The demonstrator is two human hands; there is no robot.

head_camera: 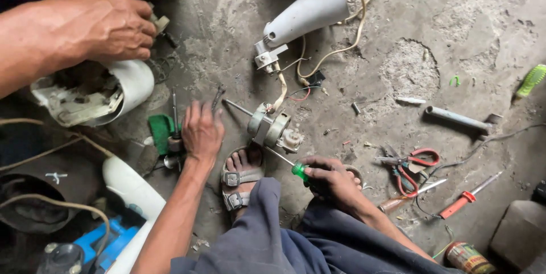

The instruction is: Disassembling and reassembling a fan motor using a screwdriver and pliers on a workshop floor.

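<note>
Nearest: grey-blue trouser knees (267, 240) and a sandalled foot (239, 180) on the concrete floor (398, 29). Right hand (330, 180) closed around a green-handled screwdriver (300, 170), tip toward the small fan motor (273, 129) lying just beyond the foot. Left hand (200, 132) fingers loosely spread, flat on the floor beside a green tool (161, 132). Upper left, another person's hand (108, 26) over a white housing (96, 92). Red-handled pliers (412, 166) further right.
</note>
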